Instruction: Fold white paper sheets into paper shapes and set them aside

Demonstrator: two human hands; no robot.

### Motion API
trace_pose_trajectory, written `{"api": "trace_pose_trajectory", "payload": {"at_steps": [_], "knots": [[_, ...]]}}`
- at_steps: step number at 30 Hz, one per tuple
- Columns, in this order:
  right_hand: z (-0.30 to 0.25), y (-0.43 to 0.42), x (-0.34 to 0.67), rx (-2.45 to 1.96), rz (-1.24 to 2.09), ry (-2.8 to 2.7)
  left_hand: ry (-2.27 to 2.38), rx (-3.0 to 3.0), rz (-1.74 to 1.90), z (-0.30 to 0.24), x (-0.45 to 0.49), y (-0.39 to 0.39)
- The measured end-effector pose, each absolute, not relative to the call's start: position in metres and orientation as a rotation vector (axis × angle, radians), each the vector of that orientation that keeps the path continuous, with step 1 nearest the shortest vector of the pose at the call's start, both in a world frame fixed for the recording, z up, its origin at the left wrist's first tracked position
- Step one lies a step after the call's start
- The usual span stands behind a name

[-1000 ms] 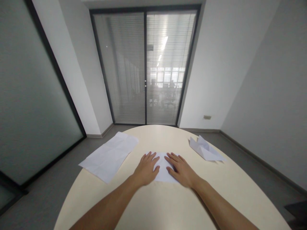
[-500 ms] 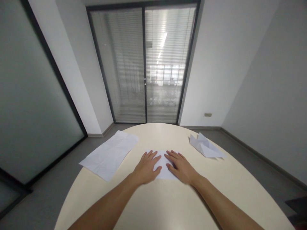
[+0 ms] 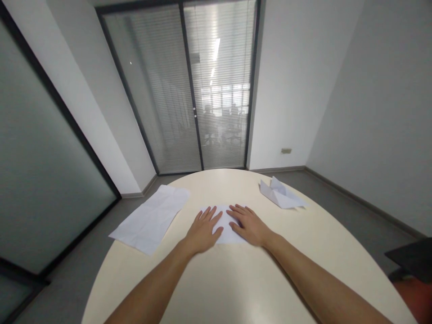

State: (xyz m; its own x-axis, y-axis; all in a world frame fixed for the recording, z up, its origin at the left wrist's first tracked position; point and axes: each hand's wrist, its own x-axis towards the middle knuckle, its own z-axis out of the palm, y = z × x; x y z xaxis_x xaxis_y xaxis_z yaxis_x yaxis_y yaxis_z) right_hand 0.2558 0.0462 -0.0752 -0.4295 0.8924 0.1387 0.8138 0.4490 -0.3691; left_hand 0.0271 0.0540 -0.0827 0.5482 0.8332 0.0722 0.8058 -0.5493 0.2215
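Observation:
A white sheet of paper (image 3: pixel 227 231) lies flat on the table in front of me, partly covered by both hands. My left hand (image 3: pixel 204 229) rests on its left side, palm down with fingers spread. On the right side of the sheet lies my right hand (image 3: pixel 248 223), also palm down, its fingers stretched toward the left hand. A strip of the paper shows between the two hands; its side edges are hidden under them.
The round cream table (image 3: pixel 209 288) fills the foreground. To the left lies a larger creased sheet (image 3: pixel 153 219), and at the back right sits a folded paper shape (image 3: pixel 281 194). A black and red chair (image 3: pixel 413 265) stands at the right. Behind is a glass door (image 3: pixel 158 99) with blinds.
The view has tilted and shifted slightly, bringing more of the chair into sight. Both hands stay on the paper; the left hand looks a little farther toward its left side.

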Motion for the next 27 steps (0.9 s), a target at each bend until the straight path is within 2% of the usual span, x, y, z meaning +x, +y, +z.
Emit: {"api": "trace_pose_trajectory", "payload": {"at_steps": [6,10,27], "knots": [[-0.079,0.047,0.257,-1.450,0.350,-2.388,1.481,2.585,0.162,-0.083,0.039,0.054],[-0.081,0.049,0.257,-1.436,0.335,-2.398,1.544,2.597,0.371,-0.083,0.043,0.054],[-0.078,0.047,0.257,-1.449,0.342,-2.396,1.118,2.695,0.224,-0.079,0.035,0.056]]}}
